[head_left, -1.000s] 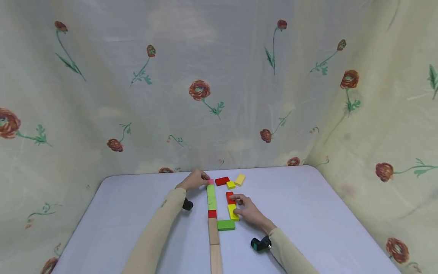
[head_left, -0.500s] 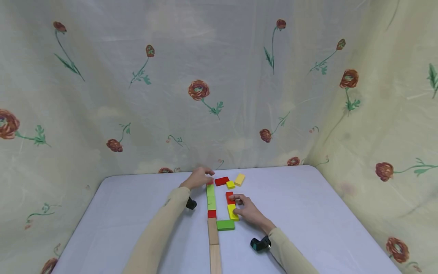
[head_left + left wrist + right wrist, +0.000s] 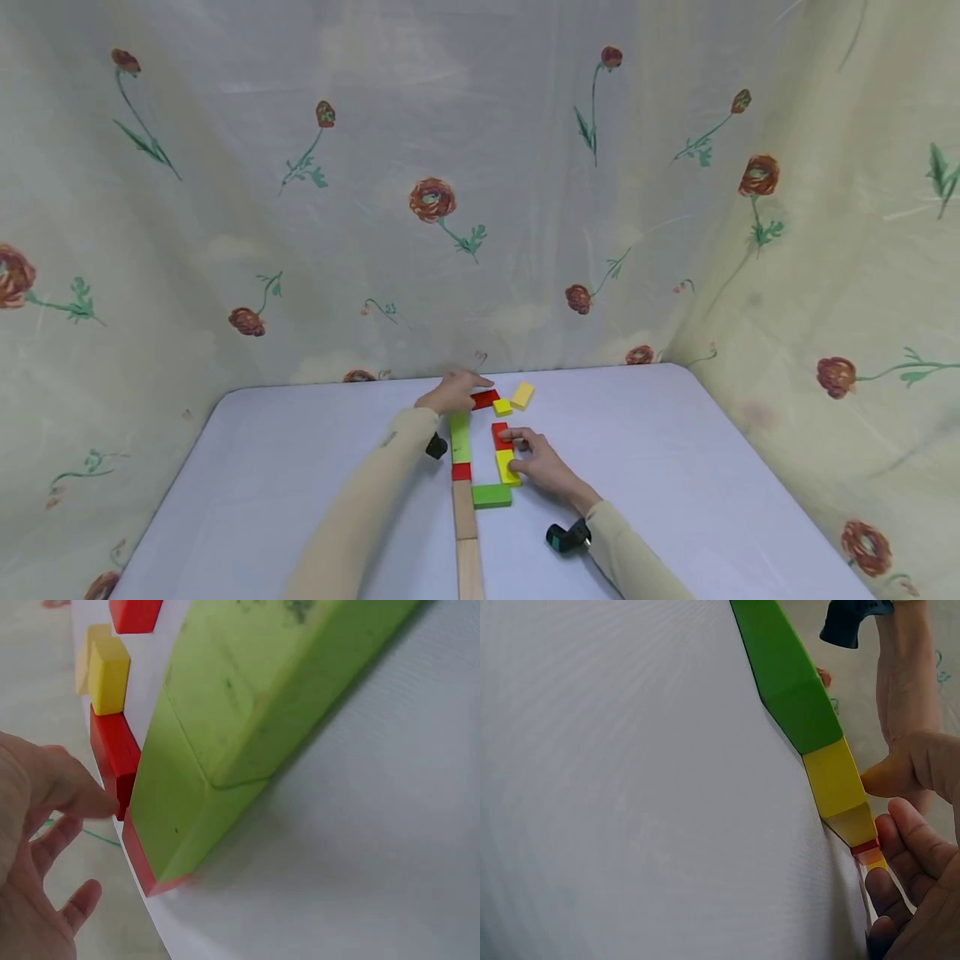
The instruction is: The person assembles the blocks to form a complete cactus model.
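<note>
My left hand reaches over the far end of the block row, fingers extended beside a dark red block. In the left wrist view its thumb is at that block's near end; whether they touch I cannot tell. A pink block ends the row beyond two light green blocks. My right hand rests beside a yellow block and a red block set end to end. Its thumb is at the yellow block, and a forefinger lies over the red one.
The row continues nearer with a small red block and wooden blocks. A green block lies crosswise beside it. Further back are a small yellow block and a pale yellow block, near the table's far edge.
My left hand has left the pink block and moved right to the dark red block, its fingers spreading. The right hand has stayed in place.
</note>
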Demonstrator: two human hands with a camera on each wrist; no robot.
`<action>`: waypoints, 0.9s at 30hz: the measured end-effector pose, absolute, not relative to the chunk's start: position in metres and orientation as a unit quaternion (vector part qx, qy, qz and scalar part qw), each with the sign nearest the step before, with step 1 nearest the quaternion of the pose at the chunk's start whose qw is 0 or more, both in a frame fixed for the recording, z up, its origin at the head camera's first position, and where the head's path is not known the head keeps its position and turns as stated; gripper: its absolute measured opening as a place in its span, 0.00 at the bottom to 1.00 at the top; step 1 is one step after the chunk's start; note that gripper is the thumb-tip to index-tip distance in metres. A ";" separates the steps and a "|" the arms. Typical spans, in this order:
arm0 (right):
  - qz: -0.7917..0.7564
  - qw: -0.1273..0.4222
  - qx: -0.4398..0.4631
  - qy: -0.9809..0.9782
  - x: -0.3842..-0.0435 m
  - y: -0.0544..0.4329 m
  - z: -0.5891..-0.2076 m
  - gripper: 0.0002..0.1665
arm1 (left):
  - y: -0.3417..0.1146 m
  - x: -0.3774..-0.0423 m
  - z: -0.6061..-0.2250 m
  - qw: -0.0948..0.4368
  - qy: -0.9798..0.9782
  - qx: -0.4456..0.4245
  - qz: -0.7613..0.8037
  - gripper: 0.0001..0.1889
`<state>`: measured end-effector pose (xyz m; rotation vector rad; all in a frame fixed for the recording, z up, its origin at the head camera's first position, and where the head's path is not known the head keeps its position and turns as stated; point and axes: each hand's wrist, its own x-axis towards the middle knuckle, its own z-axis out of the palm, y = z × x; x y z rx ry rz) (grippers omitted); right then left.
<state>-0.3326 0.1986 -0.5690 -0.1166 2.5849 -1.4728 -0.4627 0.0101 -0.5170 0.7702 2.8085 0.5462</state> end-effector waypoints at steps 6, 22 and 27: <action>-0.494 0.079 -0.044 0.865 -0.331 0.198 -0.570 0.27 | 0.016 -0.458 -0.516 0.089 0.942 0.286 0.150 0.26; -0.495 0.083 -0.039 0.864 -0.331 0.198 -0.569 0.27 | 0.021 -0.456 -0.513 0.086 0.952 0.271 0.111 0.28; -0.496 0.082 -0.034 0.863 -0.332 0.198 -0.569 0.27 | 0.022 -0.457 -0.511 0.058 0.959 0.253 0.116 0.24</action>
